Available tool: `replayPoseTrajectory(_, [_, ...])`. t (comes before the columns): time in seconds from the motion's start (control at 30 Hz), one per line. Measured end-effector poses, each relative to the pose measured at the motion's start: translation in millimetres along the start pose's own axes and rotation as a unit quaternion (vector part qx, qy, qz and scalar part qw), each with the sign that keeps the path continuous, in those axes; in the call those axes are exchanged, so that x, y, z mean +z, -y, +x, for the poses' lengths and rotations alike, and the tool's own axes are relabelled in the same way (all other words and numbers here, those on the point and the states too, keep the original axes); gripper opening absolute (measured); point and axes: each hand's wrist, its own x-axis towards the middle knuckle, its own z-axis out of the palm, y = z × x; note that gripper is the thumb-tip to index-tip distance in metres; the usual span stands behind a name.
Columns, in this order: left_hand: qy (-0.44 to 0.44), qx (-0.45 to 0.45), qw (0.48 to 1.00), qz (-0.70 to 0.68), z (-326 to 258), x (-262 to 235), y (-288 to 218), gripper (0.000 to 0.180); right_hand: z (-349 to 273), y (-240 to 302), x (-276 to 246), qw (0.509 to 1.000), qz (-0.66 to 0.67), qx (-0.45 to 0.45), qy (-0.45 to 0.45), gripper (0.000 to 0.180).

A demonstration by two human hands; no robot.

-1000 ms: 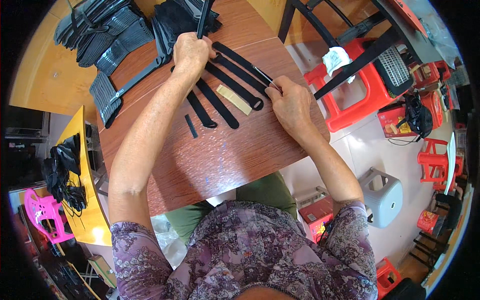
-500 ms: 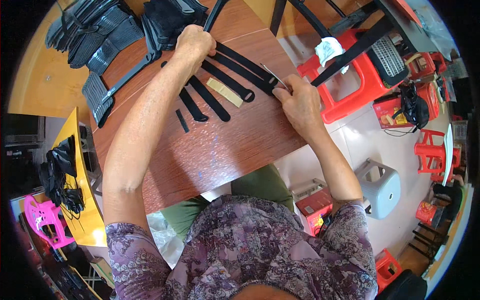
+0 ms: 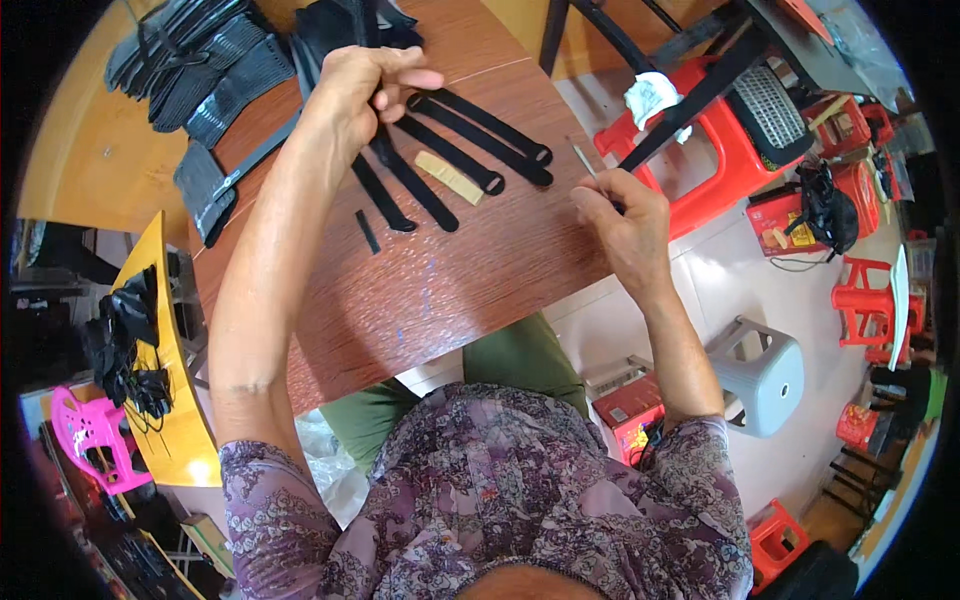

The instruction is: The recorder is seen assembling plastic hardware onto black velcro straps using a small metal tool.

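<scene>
My left hand (image 3: 350,95) is over the far part of the brown table (image 3: 470,275), index finger stretched out and the other fingers curled. A black strap (image 3: 364,25) runs from it toward the far edge and seems to be held in it. My right hand (image 3: 628,215), closed, grips a thin pointed metal tool (image 3: 583,158) at the table's right edge, apart from the straps. Between the hands lie several flat black straps (image 3: 485,130) side by side, some with a slotted end. Among them is a beige strip (image 3: 448,178). A short dark strip (image 3: 367,231) lies nearer me.
Folded black ribbed bands (image 3: 225,85) are piled at the far left, with more black fabric (image 3: 318,30) behind my left hand. A red stool (image 3: 690,150) bearing a white cloth (image 3: 657,98) stands beyond the table's right edge. A grey stool (image 3: 765,380) is on the floor at right.
My right hand has drawn back to the right with the metal tool, away from the strap end. My left hand has shifted slightly left, and its index finger has straightened.
</scene>
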Motion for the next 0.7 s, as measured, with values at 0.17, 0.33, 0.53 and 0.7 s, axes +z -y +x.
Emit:
replayPoseTrajectory(0.17, [0.052, -0.004, 0.956, -0.287, -62.5, -15.1, 6.7, 0.027, -19.4, 33.6, 16.6, 0.986, 0.152, -0.018, 0.058, 0.013])
replayPoseTrajectory(0.33, [0.010, 0.014, 0.915, -0.403, -120.6, -6.5, 31.1, 0.031, -44.3, 71.3, 65.9, 0.971, 0.169, -0.118, 0.121, 0.023])
replayPoseTrajectory(0.53, [-0.044, 0.043, 0.919, -0.389, -175.6, -7.4, 39.0, 0.021, -65.4, 83.2, 99.3, 0.957, 0.228, -0.079, 0.160, 0.026])
replayPoseTrajectory(0.7, [-0.103, 0.095, 0.963, -0.231, -207.2, -26.3, 70.2, 0.029, -81.3, 70.0, 105.1, 0.933, 0.298, -0.018, 0.200, 0.023])
